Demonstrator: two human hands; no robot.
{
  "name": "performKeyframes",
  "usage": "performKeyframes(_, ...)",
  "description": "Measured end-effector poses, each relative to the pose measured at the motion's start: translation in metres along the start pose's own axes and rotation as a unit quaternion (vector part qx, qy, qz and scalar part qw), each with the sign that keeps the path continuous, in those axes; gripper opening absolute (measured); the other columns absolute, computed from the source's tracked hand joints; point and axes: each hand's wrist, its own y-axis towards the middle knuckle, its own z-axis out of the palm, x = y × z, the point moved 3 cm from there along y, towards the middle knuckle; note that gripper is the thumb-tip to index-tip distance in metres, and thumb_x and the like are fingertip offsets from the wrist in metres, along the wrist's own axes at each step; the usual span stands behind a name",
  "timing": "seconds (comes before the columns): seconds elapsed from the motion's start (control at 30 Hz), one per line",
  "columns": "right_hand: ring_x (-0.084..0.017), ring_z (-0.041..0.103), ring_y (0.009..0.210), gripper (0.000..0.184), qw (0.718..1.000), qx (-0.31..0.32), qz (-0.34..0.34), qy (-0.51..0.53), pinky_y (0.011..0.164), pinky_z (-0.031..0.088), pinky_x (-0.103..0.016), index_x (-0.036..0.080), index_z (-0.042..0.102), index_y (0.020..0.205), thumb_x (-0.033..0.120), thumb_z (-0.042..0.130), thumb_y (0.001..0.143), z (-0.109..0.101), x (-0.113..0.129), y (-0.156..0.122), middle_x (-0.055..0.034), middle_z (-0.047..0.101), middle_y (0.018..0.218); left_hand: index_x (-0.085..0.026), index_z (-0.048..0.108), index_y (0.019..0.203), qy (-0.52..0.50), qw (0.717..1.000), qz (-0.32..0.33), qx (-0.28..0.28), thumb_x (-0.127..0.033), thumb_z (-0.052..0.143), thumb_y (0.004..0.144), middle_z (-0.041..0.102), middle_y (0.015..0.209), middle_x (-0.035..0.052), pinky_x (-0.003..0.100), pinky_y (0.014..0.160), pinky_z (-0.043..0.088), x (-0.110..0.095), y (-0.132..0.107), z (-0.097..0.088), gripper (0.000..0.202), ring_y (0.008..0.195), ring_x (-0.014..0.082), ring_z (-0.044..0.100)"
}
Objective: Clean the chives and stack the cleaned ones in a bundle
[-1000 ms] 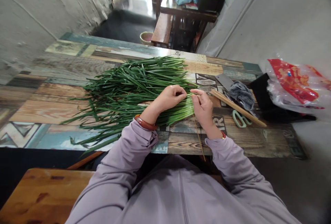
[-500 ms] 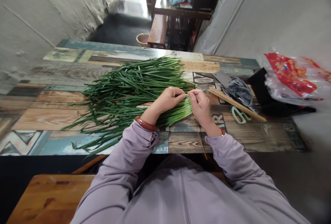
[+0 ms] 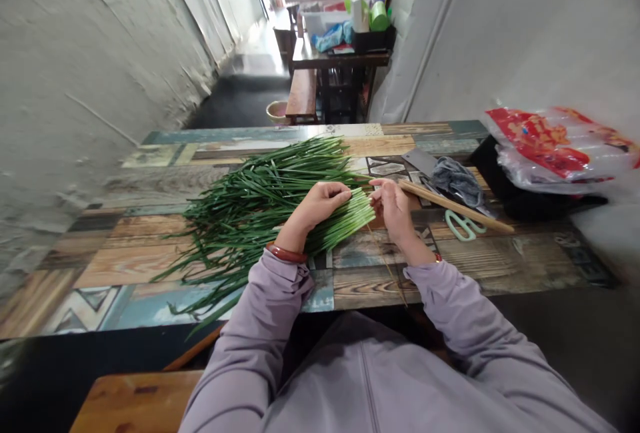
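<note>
A large pile of Chinese chives point(image 3: 270, 180) lies on the table, with dark leaves to the left and pale stem ends to the right. My left hand point(image 3: 323, 203) is closed over a bunch of chives point(image 3: 345, 220) near its pale ends, thumb on top. Just right of the stem ends is my right hand point(image 3: 394, 210), its curled fingers apart; nothing shows in them. A thin straw-coloured strand point(image 3: 385, 256) runs from beneath the bunch toward the table's front edge.
Right of my hand lie wooden sticks point(image 3: 455, 206), green-handled scissors point(image 3: 465, 225), a grey cloth point(image 3: 456, 178) and a flat grey blade point(image 3: 419, 161). A red-and-clear plastic package point(image 3: 555, 146) sits at the table's right end. Beyond stand a bench point(image 3: 301, 94) and another table point(image 3: 340, 60).
My right hand has moved off the stem ends, its pinch loosened. My left hand keeps its hold on the bunch. The camera has tilted up, showing more of the room.
</note>
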Motion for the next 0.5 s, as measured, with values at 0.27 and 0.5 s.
performKeyframes(0.27,-0.011,0.059,0.049,0.048,0.993,0.113,0.019,0.004,0.049,0.045,-0.021,0.018,0.065,0.094,0.064,0.051,0.091,0.007,0.005,-0.006,0.0016,0.066,0.064,-0.012,0.067,0.076,-0.011,0.998,-0.017,-0.054,-0.045,0.067,0.079,0.057,0.067,-0.0020,0.021,0.060,0.036,-0.017,0.007,-0.021,0.034,0.063,0.0091,0.046)
performKeyframes(0.5,-0.010,0.056,0.046,0.037,0.984,0.159,-0.058,-0.055,0.052,0.043,-0.023,0.020,0.056,0.064,0.045,0.055,0.091,0.017,0.050,0.009,0.0026,0.063,0.055,-0.012,0.068,0.077,0.004,0.995,-0.017,-0.101,-0.046,0.072,0.074,0.058,0.067,-0.0021,0.021,0.058,0.036,-0.062,-0.008,-0.044,0.034,0.062,0.0086,0.046)
